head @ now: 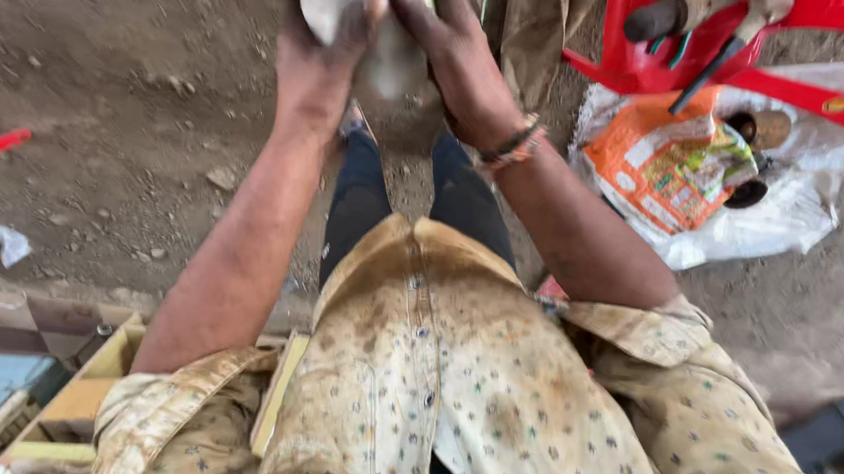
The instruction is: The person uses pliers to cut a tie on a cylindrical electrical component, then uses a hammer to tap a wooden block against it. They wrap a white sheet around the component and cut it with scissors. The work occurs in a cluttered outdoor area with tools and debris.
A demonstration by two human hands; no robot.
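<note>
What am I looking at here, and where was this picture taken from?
There is no machine: a camera worn on a person's head looks down their stained, patterned shirt to the dirt ground. Both bare hands reach forward: the left hand and the right hand together grip a blurred grey object, too unclear to identify. The right wrist wears a bracelet. To the right, a red plastic chair stands over white and orange bags. Wooden boxes sit lower left.
</note>
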